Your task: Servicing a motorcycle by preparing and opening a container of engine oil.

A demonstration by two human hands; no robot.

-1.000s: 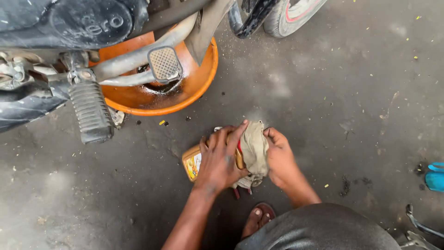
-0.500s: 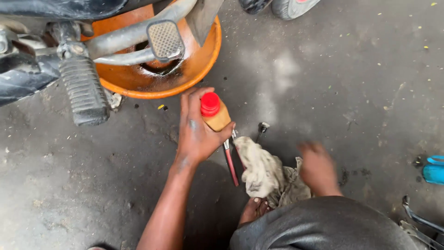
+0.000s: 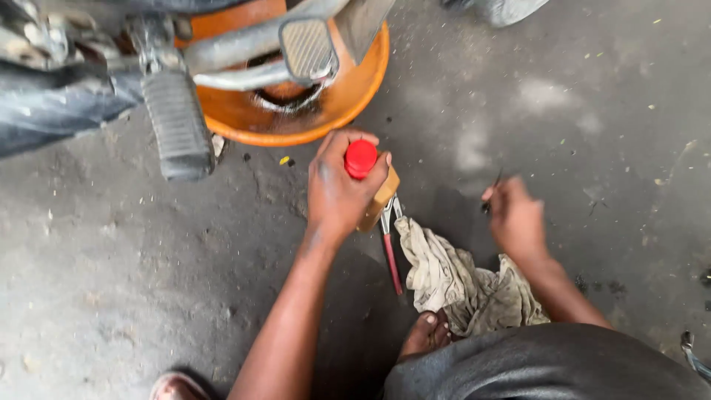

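- Below the orange basin [image 3: 348, 111], on the grey concrete floor [image 3: 592, 111], the left hand [image 3: 337, 189] wraps around a small bottle [image 3: 379, 196] with a red cap [image 3: 361, 158]; fingers curl over the cap and the thumb presses the bottle's side, a closed hold.
- Bottle body looks yellow-brown, mostly hidden by the palm; it sits just below the basin's near rim, not touching it, held upright or a little tilted.
- Right hand [image 3: 516, 218] is blurred, well to the right of the basin and lower; fingertips pinch a thin dark object [image 3: 492, 185], too small and blurred to name.
- Pliers [image 3: 389, 241] with red handles lie on the floor just below the bottle, jaws pointing up toward the basin, handles pointing away from it.
- Dirty cream rag [image 3: 459, 281] is crumpled on the floor beside the pliers, between the two forearms, its upper corner touching the plier handles.
- Basin sits under a motorcycle: a ribbed black footpeg [image 3: 178, 122] hangs at the basin's left edge, a metal brake pedal [image 3: 307, 48] lies over its middle.
- Dark residue rings the inside of the basin.
- Bare foot [image 3: 426, 333] shows farthest from the basin, at the rag's lower edge, next to a dark-clad knee [image 3: 548, 367].
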